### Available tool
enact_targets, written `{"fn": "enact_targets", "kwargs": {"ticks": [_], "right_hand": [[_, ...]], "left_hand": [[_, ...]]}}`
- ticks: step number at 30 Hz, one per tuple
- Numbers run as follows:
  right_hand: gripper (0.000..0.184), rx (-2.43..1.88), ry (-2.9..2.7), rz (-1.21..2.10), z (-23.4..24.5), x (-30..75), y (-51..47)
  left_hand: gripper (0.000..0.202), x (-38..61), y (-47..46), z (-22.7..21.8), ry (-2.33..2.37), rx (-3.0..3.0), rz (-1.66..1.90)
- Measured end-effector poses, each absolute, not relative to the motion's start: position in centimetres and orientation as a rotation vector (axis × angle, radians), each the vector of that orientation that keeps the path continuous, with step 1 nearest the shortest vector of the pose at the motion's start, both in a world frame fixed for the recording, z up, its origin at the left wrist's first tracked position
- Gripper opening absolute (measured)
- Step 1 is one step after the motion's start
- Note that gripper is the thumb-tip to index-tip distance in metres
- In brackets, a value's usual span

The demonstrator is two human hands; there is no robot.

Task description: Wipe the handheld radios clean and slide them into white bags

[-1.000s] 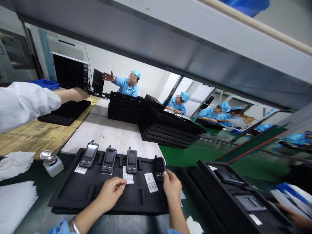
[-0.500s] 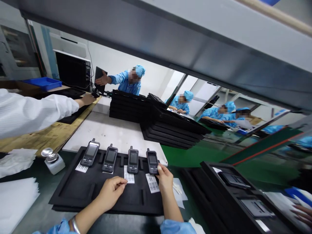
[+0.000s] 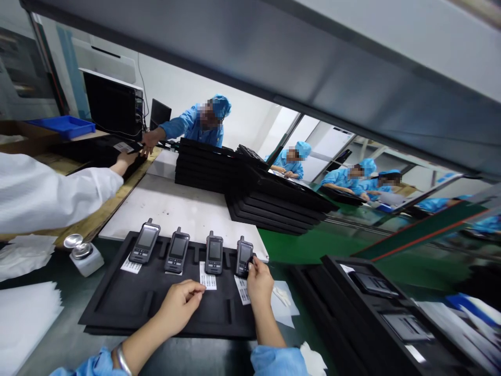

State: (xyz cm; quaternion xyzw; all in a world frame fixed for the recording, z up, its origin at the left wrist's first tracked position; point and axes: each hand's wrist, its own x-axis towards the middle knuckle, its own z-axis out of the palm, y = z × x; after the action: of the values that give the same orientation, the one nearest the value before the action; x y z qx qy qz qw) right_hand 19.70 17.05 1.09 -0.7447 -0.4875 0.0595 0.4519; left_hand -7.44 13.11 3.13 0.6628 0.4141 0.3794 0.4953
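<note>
A black foam tray [image 3: 129, 305] lies in front of me with several small black handsets standing in its far row. White barcode labels lie below them. My right hand [image 3: 258, 282] pinches the lower right edge of the rightmost handset [image 3: 244, 257], which sits in its slot. My left hand [image 3: 180, 305] rests on the tray with fingers curled, its fingertips pressing on the barcode label [image 3: 207, 279] below the third handset [image 3: 214, 252].
Stacks of black trays [image 3: 270, 201] stand behind on a white board. More trays with devices [image 3: 376, 308] sit at right. A small metal-topped bottle [image 3: 83, 255] and white wipes [image 3: 23, 313] lie at left. A white-sleeved arm [image 3: 50, 193] reaches across; blue-clad co-workers sit beyond.
My right hand brought the fourth handset from the tray's right end into its slot and now holds its edge. The left hand stayed on the label. The co-worker's white-sleeved arm reached farther.
</note>
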Motion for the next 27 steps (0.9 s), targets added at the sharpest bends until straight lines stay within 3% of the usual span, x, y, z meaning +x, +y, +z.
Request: {"fn": "enact_targets", "kwargs": {"ticks": [6, 13, 20, 27], "right_hand": [[0.058, -1.833, -1.192, 0.065, 1.5, 20.6, 15.5], [0.057, -2.126, -0.951, -0.034, 2.0, 28.1, 5.7], [0.058, -2.426, -0.755, 0.019, 1.7, 33.8, -3.1], [0.065, -2.609, -0.617, 0.109, -0.3, 32.1, -6.7]], "left_hand": [[0.025, -7.6, 13.3, 3.0, 0.992, 1.643, 0.906], [0.026, -8.0, 13.8, 2.5, 0.991, 1.736, 0.845], [0.033, -8.3, 14.1, 1.7, 1.042, 1.791, 0.819], [0.034, -9.0, 14.6, 0.7, 1.091, 1.850, 0.787]]}}
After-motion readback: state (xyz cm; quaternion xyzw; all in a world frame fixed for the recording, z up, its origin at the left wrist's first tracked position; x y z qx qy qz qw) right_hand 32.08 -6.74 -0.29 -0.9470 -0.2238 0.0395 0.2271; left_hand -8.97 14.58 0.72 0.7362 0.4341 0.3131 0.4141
